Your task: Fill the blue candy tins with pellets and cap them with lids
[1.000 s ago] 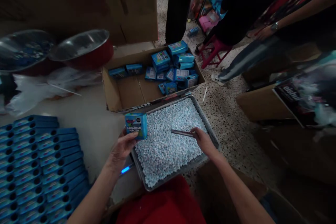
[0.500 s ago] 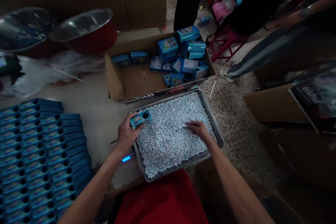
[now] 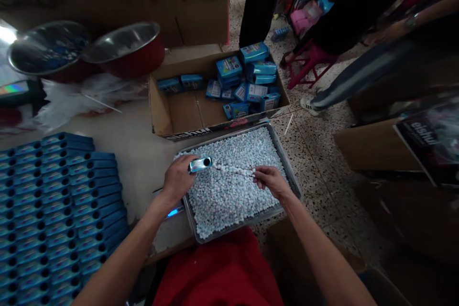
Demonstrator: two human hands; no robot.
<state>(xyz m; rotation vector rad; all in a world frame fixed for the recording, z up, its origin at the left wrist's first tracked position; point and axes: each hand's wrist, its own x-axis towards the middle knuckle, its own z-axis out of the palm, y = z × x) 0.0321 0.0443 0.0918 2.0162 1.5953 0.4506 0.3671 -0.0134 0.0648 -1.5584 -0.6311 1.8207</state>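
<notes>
My left hand is closed around a small blue box with a round dark hole at its end, tilted over the left part of the tray. Small white and pale-blue pellets fill the metal tray. My right hand pinches the handle end of what looks like a slim spoon, loaded with pellets. The spoon's tip points left, close to the box's hole; the pellets hide most of its shape.
Rows of blue boxes stand at the left. Behind the tray is a cardboard carton holding blue packs. Two metal bowls and plastic bags lie farther left. A lit display is beside the tray. Other people stand or sit beyond, by a pink stool.
The spoon has come up out of the pellets with a load and swung toward the box. My left hand has tipped the box and moved it slightly right.
</notes>
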